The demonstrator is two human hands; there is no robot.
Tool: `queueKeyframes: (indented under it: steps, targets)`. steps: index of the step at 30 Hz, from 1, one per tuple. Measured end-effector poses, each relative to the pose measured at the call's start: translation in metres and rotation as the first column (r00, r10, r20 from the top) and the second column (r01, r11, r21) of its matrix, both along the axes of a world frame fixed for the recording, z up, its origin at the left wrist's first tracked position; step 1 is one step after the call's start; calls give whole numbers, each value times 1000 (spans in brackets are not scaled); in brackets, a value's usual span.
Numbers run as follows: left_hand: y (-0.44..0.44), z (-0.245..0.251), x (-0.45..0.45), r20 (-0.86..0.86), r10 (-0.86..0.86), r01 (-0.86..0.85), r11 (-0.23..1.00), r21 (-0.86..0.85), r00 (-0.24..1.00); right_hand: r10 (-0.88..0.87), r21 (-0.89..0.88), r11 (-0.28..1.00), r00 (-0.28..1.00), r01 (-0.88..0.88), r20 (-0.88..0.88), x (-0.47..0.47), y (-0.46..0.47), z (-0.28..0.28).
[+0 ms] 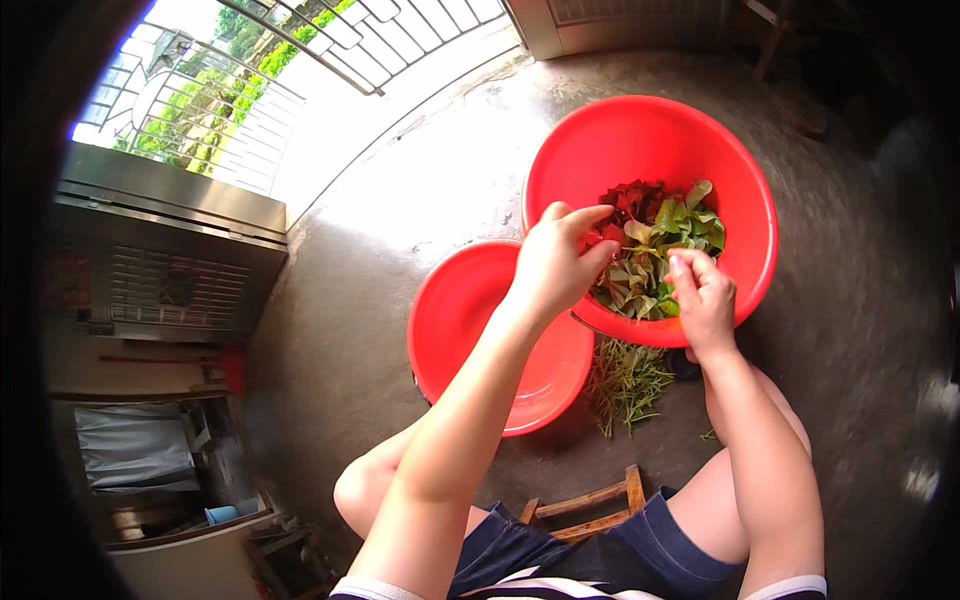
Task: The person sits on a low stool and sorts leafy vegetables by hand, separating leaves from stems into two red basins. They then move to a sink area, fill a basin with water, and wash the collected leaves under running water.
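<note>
A large red plastic basin (645, 142) stands ahead of me, with green and dark reddish leaves (652, 247) heaped in it. My left hand (562, 255) is over the basin's left side, thumb and forefinger apart, near the dark leaves; whether it holds a small piece I cannot tell. My right hand (701, 296) is over the near right rim, its fingers curled close to the green leaves; what lies between them is hidden. A smaller red basin (457, 315) stands to the left, partly behind my left forearm, with no leaves visible in it. Thin green stems (626, 382) lie piled on the floor below the large basin.
I sit with a wooden stool (585, 499) between my legs, my knees on either side. An open doorway with metal gates (390, 37) is at the top left. At the far left are a metal door panel (180, 285) and a blue container (221, 514).
</note>
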State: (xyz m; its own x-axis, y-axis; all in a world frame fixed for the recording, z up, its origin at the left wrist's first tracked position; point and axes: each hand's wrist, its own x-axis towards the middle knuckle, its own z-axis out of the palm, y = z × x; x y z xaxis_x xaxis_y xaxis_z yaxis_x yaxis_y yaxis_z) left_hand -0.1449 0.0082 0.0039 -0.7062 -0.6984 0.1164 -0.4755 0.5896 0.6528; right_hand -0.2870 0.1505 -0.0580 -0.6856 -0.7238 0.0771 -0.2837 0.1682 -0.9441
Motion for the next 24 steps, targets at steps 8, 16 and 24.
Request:
queueKeyframes:
  steps: [8,16,24]
  targets:
    - [95,-151,205,304,805,-843,396,364,510,-447,-157,864,872,479,202,-50,45,-4]
    - [172,-244,283,613,733,-410,-483,774,293,-400,311,916,521,253,754,-23,123,-44]
    - [166,-259,277,406,860,-272,-329,905,311,-569,422,819,467,388,677,0,85,-54]
